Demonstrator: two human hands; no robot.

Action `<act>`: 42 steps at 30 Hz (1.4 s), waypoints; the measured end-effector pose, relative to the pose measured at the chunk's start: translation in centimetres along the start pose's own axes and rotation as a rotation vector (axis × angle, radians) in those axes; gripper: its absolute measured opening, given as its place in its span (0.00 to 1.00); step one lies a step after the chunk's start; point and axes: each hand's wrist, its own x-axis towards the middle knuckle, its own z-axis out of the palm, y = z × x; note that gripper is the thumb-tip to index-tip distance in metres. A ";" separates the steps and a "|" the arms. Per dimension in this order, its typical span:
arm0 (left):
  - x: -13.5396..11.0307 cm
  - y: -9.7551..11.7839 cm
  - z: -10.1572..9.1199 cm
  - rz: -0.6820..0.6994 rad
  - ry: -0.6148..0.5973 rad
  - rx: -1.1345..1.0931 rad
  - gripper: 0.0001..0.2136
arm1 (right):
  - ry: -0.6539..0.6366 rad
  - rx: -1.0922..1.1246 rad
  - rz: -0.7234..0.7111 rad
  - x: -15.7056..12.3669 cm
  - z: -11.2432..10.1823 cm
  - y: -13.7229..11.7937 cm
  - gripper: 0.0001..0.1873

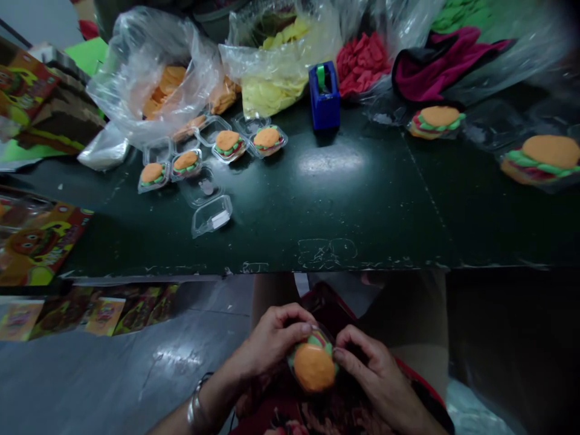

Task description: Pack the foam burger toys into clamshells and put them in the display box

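Observation:
Over my lap, below the table's front edge, both hands hold a toy burger in a clear plastic case [313, 366]. Its orange bun faces up, with green and red layers along the upper side. My left hand [280, 335] grips the upper left of the case, thumb on top. My right hand [366, 361] pinches the case's right edge between thumb and fingers. Whether the case's lid is fully closed I cannot tell. Nearest on the table is an open clear case [212, 215] with a small white piece inside.
Several cased burgers [230, 145] stand at the left on the dark green table [362, 205]. Behind them are bags of orange pieces [165, 90], yellow pieces [272, 93] and red pieces [362, 63]. A blue tape dispenser [324, 99] stands mid-table. Larger burgers [546, 158] lie right; printed boxes [43, 241] left.

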 end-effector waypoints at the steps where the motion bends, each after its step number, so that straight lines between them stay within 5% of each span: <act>1: 0.1 -0.2 0.0 -0.028 0.054 -0.079 0.13 | -0.002 -0.045 -0.006 -0.2 0.0 0.1 0.16; 5: 0.3 0.3 -0.1 -0.050 0.181 -0.266 0.15 | -0.009 -0.070 -0.016 -0.3 0.1 0.0 0.21; 19: -0.2 -0.7 2.1 -0.036 0.248 -0.444 0.15 | -0.004 0.240 0.028 -0.3 -0.1 0.8 0.27; 26: -0.9 0.6 1.5 0.117 0.193 -0.520 0.19 | 0.329 0.548 -0.072 0.5 -1.3 -1.7 0.20; 30: -2.9 1.5 3.6 0.144 0.085 -0.385 0.16 | 0.456 0.605 -0.234 0.7 -2.1 -4.2 0.15; 32: -2.9 2.4 4.7 0.192 0.125 -0.332 0.14 | 0.475 0.596 -0.265 1.1 -2.0 -4.8 0.15; 36: -1.3 4.3 5.5 0.283 0.236 -0.221 0.16 | 0.511 0.598 -0.316 1.8 -2.2 -4.6 0.17; 42: 0.7 5.0 6.2 0.472 0.166 -0.063 0.20 | 0.612 0.623 -0.412 2.2 -4.2 -2.4 0.13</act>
